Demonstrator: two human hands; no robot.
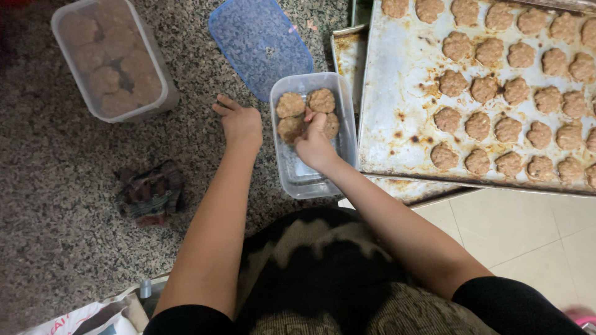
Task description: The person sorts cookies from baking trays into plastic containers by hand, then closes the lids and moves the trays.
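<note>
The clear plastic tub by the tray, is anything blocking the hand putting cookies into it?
Nothing visible does. The clear tub is open; its blue lid lies apart. The right hand sets a cookie among three others.

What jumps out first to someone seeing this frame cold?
The big stained baking tray at upper right, covered in rows of round brown cookies. At centre, the right hand is inside a clear plastic container, fingers on a cookie among a few already in it, while the left hand rests flat on the speckled counter beside it. A blue lid lies above, and a second, fuller container sits top left.
</note>
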